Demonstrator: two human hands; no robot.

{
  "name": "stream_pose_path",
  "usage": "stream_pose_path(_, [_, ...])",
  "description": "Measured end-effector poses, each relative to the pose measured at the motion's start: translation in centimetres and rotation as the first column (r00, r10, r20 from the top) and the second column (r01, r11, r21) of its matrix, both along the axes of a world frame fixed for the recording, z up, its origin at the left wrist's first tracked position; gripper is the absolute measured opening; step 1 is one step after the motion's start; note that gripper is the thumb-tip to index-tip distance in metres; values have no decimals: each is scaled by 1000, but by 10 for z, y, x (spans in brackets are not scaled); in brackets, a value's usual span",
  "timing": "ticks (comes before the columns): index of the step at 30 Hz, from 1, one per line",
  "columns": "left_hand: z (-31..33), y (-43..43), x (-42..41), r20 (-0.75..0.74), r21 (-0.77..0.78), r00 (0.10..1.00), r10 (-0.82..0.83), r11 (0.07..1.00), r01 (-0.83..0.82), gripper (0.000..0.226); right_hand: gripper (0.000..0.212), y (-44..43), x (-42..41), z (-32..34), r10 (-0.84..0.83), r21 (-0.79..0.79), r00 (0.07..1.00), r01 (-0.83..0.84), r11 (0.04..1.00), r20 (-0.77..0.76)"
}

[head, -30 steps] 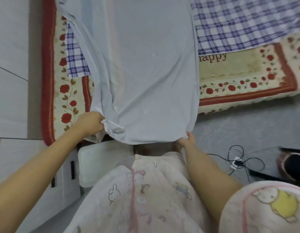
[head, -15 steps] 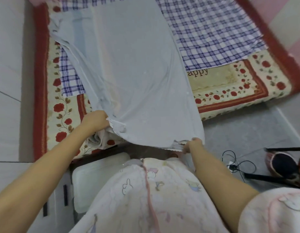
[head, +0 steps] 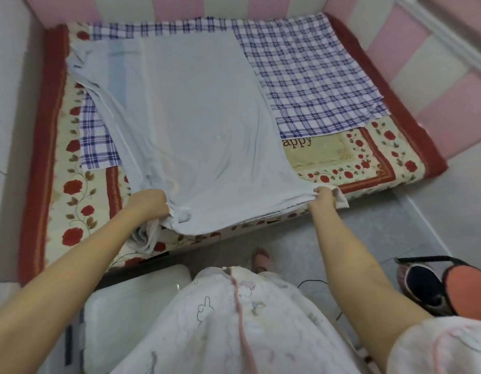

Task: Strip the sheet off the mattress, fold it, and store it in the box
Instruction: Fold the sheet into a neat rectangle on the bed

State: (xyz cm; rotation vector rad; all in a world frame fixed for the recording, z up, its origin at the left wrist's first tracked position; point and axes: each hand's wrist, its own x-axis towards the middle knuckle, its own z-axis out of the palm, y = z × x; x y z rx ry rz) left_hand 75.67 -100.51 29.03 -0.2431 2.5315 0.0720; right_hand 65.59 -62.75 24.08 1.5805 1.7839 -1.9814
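Grips a bunched corner of the pale blue sheet (head: 196, 125) in the left hand (head: 148, 202), fingers curled over the gather, with loose folds spilling just below the knuckles onto the mattress edge; pinches the other near corner in the right hand (head: 324, 197), fingers closed on the hem, a small flap poking out just beyond it. Held wide apart like this, most likely, to draw the near edge taut between the two hands and square the cloth for a fold; judged to be early in the folding, with stripping largely done, since the sheet lies loose on top rather than tucked round anything.

Stretches away from both hands across the mattress (head: 72, 190); flat ahead of the right hand, rumpled into a long ridge ahead of the left. Underneath and out past the right hand, a blue checked cloth (head: 309, 85) spread over the floral cover; a strip of the same check beyond the left hand too.

Nearer the body than the left hand, down on the floor, a white box (head: 131, 300), seemingly with its lid on, so not yet ready to take the sheet; off beside the right forearm, a dark-and-orange object (head: 444, 284), too cut off to name.
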Motion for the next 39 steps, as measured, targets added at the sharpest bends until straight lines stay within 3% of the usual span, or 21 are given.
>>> stream_pose_path(1, [0, 3, -1, 9, 13, 1000, 5, 1000, -5, 16, 35, -2, -5, 2, -9, -115, 1000, 8, 993, -10])
stream_pose_path(2, [0, 6, -5, 1, 36, 1000, 1, 999, -1, 16, 34, -5, -15, -3, 36, -130, 999, -36, 991, -4])
stream_pose_path(5, [0, 20, -14, -68, 138, 997, 39, 990, -30, 17, 43, -44, -32, 28, 191, -178, 958, -230, 957, -212])
stream_pose_path(7, [-3, 28, -19, -96, 258, 991, 89, 964, -61, 18, 52, -70, -15, 50, 466, -61, 846, -496, 866, -260])
stream_pose_path(9, [-9, 33, -22, -89, 434, 986, 142, 897, -90, 15, 59, -88, 4, 59, 719, 56, 656, -729, 683, -230])
stream_pose_path(11, [-10, 38, -21, -49, 608, 973, 223, 780, -149, 15, 79, -100, 27, 57, 849, 83, 479, -859, 506, -221])
stream_pose_path(13, [-10, 45, -20, 12, 753, 920, 391, 602, -266, 29, 82, -109, 48, 54, 917, 166, 331, -914, 370, -222])
stream_pose_path(17, [-12, 71, -14, 202, 900, 662, 721, 129, -415, 46, 69, -127, 69, 45, 929, 103, 293, -941, 322, -226])
stream_pose_path(20, [-13, 94, -11, 271, 905, 563, 781, -7, -426, 50, 82, -133, 81, 39, 953, 123, 202, -965, 233, -227])
stream_pose_path(23, [-12, 109, -11, 261, 915, 550, 793, -21, -403, 26, 76, -135, 85, 39, 961, 166, 122, -972, 167, -249])
stream_pose_path(28, [-6, 120, -13, 207, 937, 477, 854, -32, -349, 20, 72, -140, 87, 35, 955, 163, 61, -980, 112, -291])
stream_pose_path(31, [3, 122, -12, 182, 947, 510, 841, -11, -320, 17, 59, -148, 81, 40, 933, 127, 189, -963, 237, -306])
stream_pose_path(34, [2, 128, -11, 48, 927, 579, 814, 179, -329, 22, 32, -159, 69, 46, 895, 100, 371, -909, 405, -248])
stream_pose_path(35, [5, 129, -12, 12, 909, 601, 799, 242, -340, 21, 34, -161, 65, 47, 892, 117, 391, -898, 424, -229])
stream_pose_path(37, [9, 128, -14, 25, 898, 666, 745, 276, -342, 26, 41, -164, 56, 48, 858, 95, 472, -863, 496, -201])
stream_pose_path(39, [12, 115, -18, -6, 897, 725, 689, 324, -300, 38, 31, -161, 45, 52, 811, 83, 553, -814, 575, -192])
